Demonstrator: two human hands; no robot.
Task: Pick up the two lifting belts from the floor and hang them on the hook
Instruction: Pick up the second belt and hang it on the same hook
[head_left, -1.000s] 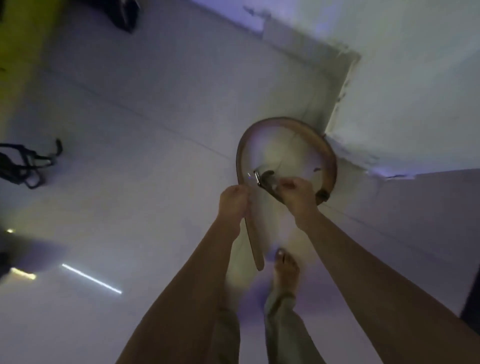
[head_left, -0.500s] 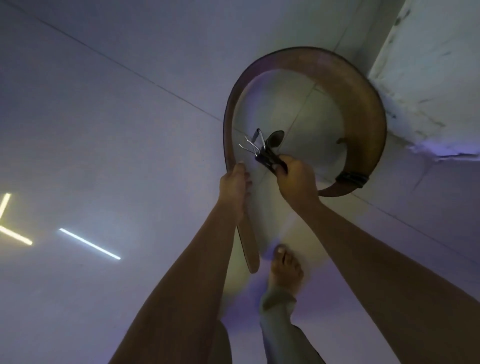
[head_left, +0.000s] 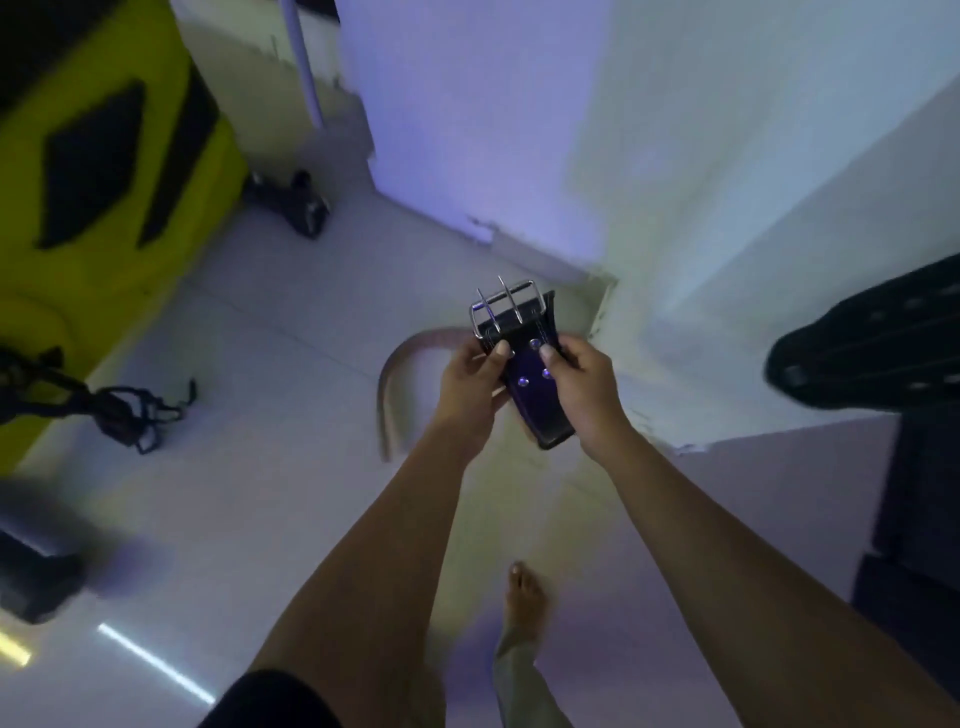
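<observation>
Head view: I see both arms stretched forward, my left hand (head_left: 475, 382) and right hand (head_left: 584, 387) gripping 1 lifting belt (head_left: 524, 358) by its buckle end above the floor (head_left: 291, 467); its blurred brown tail probably curls leftward.

Dim room, cool violet-blue cast on white wall (head_left: 467, 130) and floor (head_left: 291, 364). 2 bright light streaks reflected on glossy floor, lower left. Glints on metal buckle (head_left: 506, 306). Motion blur on brown belt tail (head_left: 400, 374) and left edge. Wide-angle bending at frame edges.
</observation>
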